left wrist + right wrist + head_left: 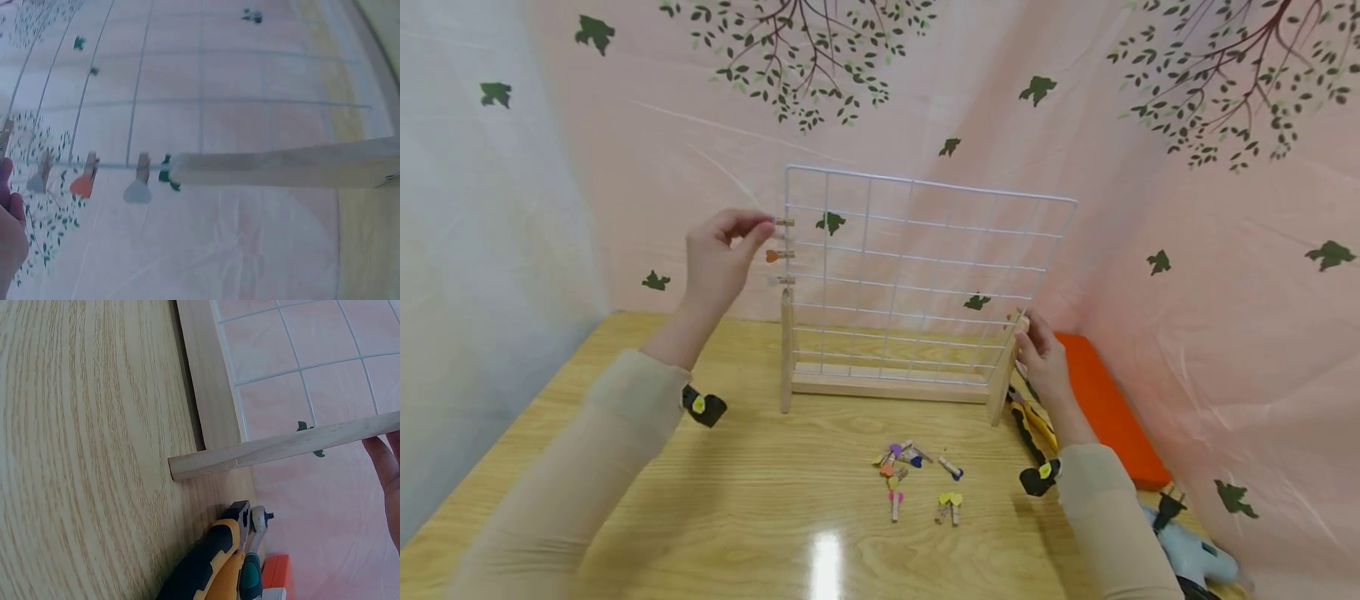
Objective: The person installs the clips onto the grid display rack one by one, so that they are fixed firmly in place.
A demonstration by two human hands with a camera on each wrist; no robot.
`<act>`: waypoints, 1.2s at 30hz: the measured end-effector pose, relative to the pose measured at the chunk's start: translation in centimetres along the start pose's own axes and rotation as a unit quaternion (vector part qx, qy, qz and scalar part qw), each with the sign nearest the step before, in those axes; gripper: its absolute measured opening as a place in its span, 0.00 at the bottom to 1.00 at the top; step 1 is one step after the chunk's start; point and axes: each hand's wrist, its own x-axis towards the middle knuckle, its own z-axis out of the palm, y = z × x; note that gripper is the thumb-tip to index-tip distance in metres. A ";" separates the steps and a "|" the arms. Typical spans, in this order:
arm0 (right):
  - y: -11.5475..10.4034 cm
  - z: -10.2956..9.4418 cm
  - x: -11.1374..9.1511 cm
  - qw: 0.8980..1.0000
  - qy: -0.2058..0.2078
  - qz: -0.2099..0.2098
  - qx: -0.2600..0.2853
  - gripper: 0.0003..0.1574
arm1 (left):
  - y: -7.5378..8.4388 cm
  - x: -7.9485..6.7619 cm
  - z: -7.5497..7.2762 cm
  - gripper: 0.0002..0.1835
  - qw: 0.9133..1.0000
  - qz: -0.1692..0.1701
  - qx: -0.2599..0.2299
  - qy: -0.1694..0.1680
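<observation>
A white wire grid [912, 221] stands upright in a wooden stand [887, 387]. My left hand [718, 254] pinches a small clothespin [784, 222] at the grid's upper left edge. Below it on the same wire sit more clothespins, among them an orange heart one [82, 184] and a pale heart one [137, 190]. At the other side, my right hand [1045, 354] grips the top of the stand's right post [281, 447], its fingertips against the wood in the right wrist view. A small clip [1011, 317] shows beside those fingers.
Loose heart clothespins [895, 471] lie in a small cluster on the wooden table [737, 500]. Yellow-and-black pliers [1033, 425] rest beside the right post. Farther right are an orange-red box [1108, 408] and a pale blue tool [1198, 546] with a plug.
</observation>
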 end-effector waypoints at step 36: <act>-0.1 0.1 0.1 1.000 -0.003 0.000 0.011 0.26 | -1.2 2.6 1.2 0.21 0.994 -0.034 0.002 0.107</act>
